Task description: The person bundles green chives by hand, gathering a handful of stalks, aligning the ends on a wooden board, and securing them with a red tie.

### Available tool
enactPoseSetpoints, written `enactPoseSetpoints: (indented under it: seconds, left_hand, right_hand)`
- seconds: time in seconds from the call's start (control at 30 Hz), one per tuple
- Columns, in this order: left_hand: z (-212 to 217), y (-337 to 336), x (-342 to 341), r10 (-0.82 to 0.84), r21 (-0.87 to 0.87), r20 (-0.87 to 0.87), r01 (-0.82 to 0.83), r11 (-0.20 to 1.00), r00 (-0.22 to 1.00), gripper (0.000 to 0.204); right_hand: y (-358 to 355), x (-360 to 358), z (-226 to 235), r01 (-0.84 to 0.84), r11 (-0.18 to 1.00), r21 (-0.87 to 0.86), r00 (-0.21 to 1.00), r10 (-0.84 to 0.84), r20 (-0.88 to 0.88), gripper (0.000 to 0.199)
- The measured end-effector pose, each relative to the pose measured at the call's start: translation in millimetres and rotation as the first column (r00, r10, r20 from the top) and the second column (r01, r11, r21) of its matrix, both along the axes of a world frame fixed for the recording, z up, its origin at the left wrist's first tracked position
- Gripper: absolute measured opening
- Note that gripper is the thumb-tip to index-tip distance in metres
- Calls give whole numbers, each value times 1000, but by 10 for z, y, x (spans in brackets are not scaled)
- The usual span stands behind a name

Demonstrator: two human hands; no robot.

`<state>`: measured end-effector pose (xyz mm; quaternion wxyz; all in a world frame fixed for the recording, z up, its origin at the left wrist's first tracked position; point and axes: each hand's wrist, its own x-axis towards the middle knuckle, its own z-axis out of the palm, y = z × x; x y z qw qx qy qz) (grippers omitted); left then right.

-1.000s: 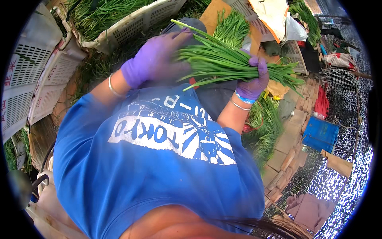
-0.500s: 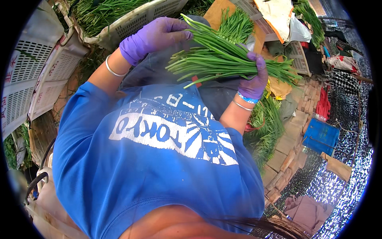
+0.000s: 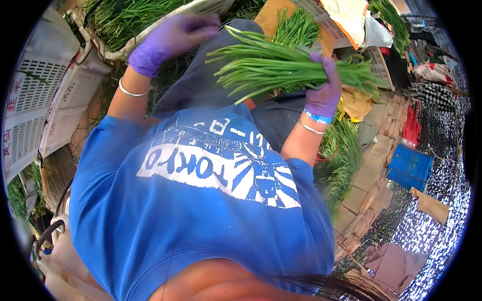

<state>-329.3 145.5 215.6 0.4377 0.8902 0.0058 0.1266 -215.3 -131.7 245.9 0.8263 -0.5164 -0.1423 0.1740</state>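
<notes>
Head view, listed left to right.

White perforated plastic crates [image 3: 60, 95]: stacked at the far left edge, tilted, with a few green stalks showing beside them.

White slatted plastic basket filled with loose green chives [image 3: 125, 20]: upper left, just beyond the left hand; its rim runs diagonally toward the top centre.

Left hand in a purple disposable glove [image 3: 173, 37]: raised near the basket rim, fingers loosely spread and blurred, holding nothing that can be made out; a thin silver bangle sits on the wrist. It is clear of the bundle, apart from the other hand.

Blue printed T-shirt [image 3: 201, 200]: fills the centre and lower part of the picture; dark trousers show above it.

Thick bundle of long green chive stalks [image 3: 281, 67]: held roughly level above the lap, cut ends fanning toward the left, leafy tips trailing right.

Right hand in a purple disposable glove [image 3: 324, 90]: clamped round the bundle near its middle, with a blue band and a bangle at the wrist.

Heap of loose green chives on the ground [image 3: 341, 155]: below the right forearm.

Flat blue plastic box [image 3: 409, 168]: on the paved ground at right, near a silvery mat.

Progress, as a judgement: one bundle is gathered and gripped but shows no tie; the basket and the ground heap hold plenty unsorted, so much of the work looks left.
</notes>
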Motion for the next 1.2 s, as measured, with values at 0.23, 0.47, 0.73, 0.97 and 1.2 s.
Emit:
enactPoseSetpoints:
  seconds: [0.23, 0.47, 0.73, 0.97, 1.2]
  left_hand:
    - [428, -707, 375, -35, 147, 412, -28, 989, 911, 89]
    - [-42, -570, 826, -303, -918, 302, 362, 163, 904, 35]
    - [-6, -541, 794, -391, -922, 367, 386, -32, 844, 79]
    - [-495, -948, 448, -588, -930, 271, 366, 46, 762, 91]
    - [-597, -1049, 229, -692, -958, 274, 254, -134, 668, 97]
  right_hand:
    - [688, -5, 474, 71, 884, -463, 698, 288, 655, 25]
    - [654, 65, 998, -339, 930, 141, 901, 279, 332, 39]
    - [471, 156, 180, 20, 964, -264, 994, -47, -97, 36]
    - [254, -678, -872, -360, 822, 440, 670, 557, -492, 44]
    - [97, -936, -942, -544, 825, 153, 634, 524, -568, 45]
